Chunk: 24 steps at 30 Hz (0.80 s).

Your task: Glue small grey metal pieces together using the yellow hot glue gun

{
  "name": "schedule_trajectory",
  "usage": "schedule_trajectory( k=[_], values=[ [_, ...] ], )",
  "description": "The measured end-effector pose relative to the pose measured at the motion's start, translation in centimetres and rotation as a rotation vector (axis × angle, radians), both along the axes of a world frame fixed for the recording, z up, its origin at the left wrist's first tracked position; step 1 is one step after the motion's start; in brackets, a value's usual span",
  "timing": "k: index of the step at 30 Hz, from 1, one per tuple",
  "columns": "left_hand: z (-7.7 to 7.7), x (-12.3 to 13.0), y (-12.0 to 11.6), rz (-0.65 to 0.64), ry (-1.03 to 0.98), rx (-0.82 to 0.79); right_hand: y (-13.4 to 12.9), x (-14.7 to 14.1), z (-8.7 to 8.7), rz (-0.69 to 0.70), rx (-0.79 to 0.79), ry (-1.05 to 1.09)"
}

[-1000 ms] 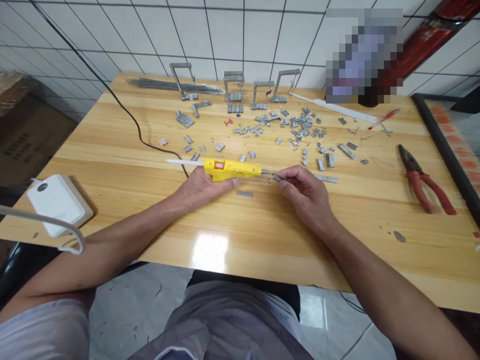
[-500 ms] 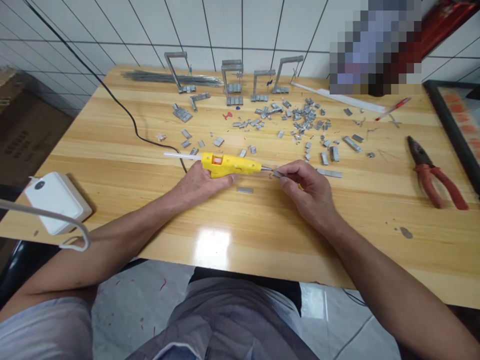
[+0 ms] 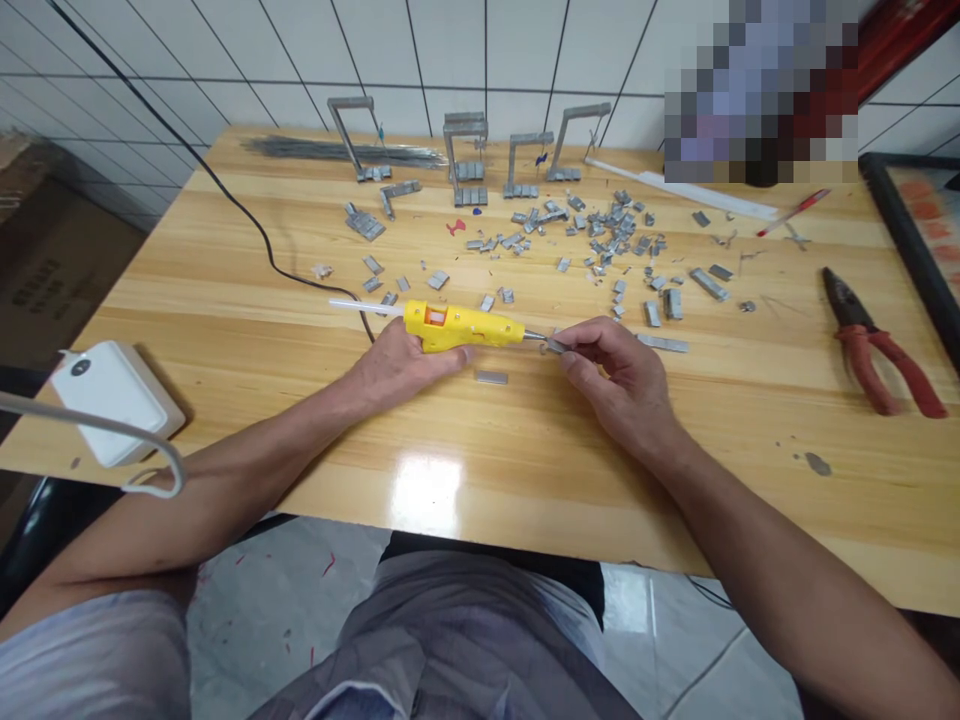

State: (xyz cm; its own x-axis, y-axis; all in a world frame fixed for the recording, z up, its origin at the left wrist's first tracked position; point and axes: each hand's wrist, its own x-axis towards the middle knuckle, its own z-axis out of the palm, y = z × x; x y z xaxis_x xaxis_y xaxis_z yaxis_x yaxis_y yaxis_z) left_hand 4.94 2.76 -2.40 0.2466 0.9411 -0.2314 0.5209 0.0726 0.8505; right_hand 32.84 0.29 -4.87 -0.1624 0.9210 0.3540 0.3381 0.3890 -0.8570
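Note:
My left hand (image 3: 409,370) is wrapped around a yellow hot glue gun (image 3: 472,327), which lies sideways with its nozzle pointing right. A translucent glue stick (image 3: 364,306) juts from the gun's back end. Between thumb and fingers, my right hand (image 3: 619,375) pinches a small grey metal strip (image 3: 556,346) right at the nozzle tip. Whether tip and strip touch is too small to tell. Below the gun, a single grey staple strip (image 3: 492,378) lies flat on the wooden table (image 3: 540,490).
Small grey pieces (image 3: 619,225) are scattered beyond my hands. Several grey frames (image 3: 465,160) stand near the wall beside a bundle of wires (image 3: 300,152). Red-handled pliers (image 3: 862,335) and a red pen (image 3: 799,210) lie right. At left are a white power adapter (image 3: 116,400) and a black cord (image 3: 247,215).
Hardly anything differs. Both hands keep their hold, with the strip still at the glue gun's nozzle; the whole view has shifted slightly.

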Motion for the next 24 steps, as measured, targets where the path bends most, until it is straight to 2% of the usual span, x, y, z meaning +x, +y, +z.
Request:
schedule_trajectory(
  k=[18,24],
  values=[
    [0.03,-0.13,0.08,-0.057,-0.036,0.035,-0.02,-0.09,-0.12,0.003,0.004,0.014],
    [0.07,-0.08,0.08,-0.032,-0.046,0.025,-0.03,-0.16,-0.04,-0.002,-0.002,0.001]
  ],
)
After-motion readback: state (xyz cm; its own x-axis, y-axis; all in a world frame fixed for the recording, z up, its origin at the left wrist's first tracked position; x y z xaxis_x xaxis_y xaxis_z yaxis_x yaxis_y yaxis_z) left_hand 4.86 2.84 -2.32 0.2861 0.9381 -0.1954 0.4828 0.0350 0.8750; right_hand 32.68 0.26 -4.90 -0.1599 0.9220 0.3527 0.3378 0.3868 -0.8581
